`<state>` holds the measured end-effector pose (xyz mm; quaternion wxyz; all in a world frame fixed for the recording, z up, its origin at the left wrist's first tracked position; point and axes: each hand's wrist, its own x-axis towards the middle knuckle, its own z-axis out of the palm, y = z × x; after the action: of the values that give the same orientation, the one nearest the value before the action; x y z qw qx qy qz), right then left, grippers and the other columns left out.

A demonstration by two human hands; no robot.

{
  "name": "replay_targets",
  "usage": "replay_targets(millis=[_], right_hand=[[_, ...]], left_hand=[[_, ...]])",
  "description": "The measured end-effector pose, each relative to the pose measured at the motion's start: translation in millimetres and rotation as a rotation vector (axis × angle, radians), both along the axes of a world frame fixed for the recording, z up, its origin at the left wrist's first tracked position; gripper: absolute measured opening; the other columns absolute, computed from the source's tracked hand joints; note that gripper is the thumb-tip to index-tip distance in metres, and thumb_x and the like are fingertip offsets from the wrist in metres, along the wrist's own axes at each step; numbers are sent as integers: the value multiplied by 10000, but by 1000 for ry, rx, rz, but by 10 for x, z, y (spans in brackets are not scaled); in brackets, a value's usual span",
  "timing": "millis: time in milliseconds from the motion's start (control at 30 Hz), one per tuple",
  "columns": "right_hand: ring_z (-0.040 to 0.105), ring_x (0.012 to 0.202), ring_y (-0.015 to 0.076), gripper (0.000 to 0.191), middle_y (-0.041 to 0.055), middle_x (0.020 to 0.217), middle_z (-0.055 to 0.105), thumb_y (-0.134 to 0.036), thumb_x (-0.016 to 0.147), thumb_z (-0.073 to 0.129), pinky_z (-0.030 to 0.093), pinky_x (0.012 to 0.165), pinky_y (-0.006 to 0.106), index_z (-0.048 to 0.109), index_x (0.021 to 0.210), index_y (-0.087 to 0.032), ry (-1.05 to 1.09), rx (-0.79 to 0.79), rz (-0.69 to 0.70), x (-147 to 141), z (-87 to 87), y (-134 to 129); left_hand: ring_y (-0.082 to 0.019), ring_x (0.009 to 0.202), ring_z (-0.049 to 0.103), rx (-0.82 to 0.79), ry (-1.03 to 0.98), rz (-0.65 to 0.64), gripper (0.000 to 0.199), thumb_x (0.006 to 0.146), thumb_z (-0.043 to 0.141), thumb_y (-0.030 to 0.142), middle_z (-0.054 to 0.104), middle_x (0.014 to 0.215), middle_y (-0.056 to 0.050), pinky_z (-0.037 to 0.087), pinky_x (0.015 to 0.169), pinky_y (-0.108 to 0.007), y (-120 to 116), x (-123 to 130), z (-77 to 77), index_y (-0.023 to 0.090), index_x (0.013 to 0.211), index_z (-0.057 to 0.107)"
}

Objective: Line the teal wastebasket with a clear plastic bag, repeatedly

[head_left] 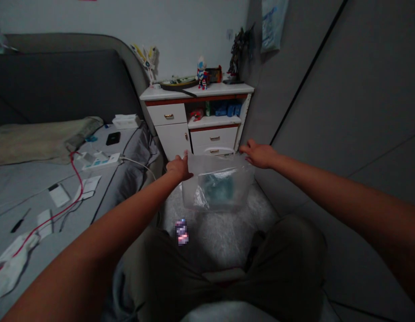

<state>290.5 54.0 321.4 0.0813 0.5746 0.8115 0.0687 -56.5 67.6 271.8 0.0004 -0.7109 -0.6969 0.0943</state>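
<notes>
A translucent plastic bin (190,192) stands on the grey floor in front of the white cabinet, with something teal and shiny clear plastic showing through its side. My left hand (179,167) is at the bin's upper left corner, its thumb raised and its other fingers curled; what they hold, if anything, is hidden. At the upper right corner, my right hand (257,153) reaches in from the right with its fingers bent and apart, near the rim. Whether its fingertips touch the rim is hard to tell.
A white cabinet (170,134) with figures on top stands behind the bin. On the left is a bed (106,188) with a power strip (101,162), cables and a tissue box (126,121). A grey wardrobe (355,112) borders the right. A pixelated item (182,232) lies on the floor.
</notes>
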Motion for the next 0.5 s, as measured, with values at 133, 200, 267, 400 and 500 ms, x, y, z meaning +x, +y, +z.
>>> replay_targets(millis=[133, 200, 267, 400, 500], right_hand=[[689, 1072, 295, 366, 147, 1416, 570, -320, 1062, 458, 515, 871, 392, 747, 1282, -282, -92, -91, 31, -26, 39, -68], [694, 1096, 335, 386, 170, 1425, 583, -362, 1041, 519, 525, 883, 424, 733, 1353, -288, -108, -129, -43, -72, 36, -112], [685, 1142, 384, 541, 209, 1441, 586, -489, 999, 606, 535, 908, 461, 642, 1491, -267, -85, -124, -137, -127, 16, -165], [652, 1226, 428, 1024, 273, 1477, 572, -662, 853, 761, 538, 968, 486, 378, 1681, -197, 3, -95, -289, -185, -72, -271], [640, 1256, 427, 1150, 292, 1499, 560, -668, 807, 805, 528, 1003, 483, 288, 1715, -186, 54, -113, -342, -152, -181, -311]], left_hand=[[-416, 1307, 635, 28, -72, 35, 1315, 816, 744, 686, 470, 1572, -267, 558, 1022, -470, 59, -84, -26, 242, 1737, -83], [-419, 1294, 641, 45, -98, 23, 1321, 811, 752, 680, 479, 1561, -272, 556, 1017, -470, 85, -96, -26, 246, 1735, -87], [-423, 1274, 651, 67, -109, 0, 1334, 798, 771, 668, 485, 1552, -271, 557, 1008, -475, 106, -84, -31, 254, 1733, -85], [-422, 1242, 668, 101, -113, -38, 1350, 786, 795, 641, 490, 1540, -258, 571, 979, -489, 121, -21, -110, 271, 1729, -98], [-427, 1225, 679, 71, -111, -46, 1384, 758, 827, 610, 503, 1527, -257, 576, 976, -497, 86, 29, -219, 269, 1729, -97]])
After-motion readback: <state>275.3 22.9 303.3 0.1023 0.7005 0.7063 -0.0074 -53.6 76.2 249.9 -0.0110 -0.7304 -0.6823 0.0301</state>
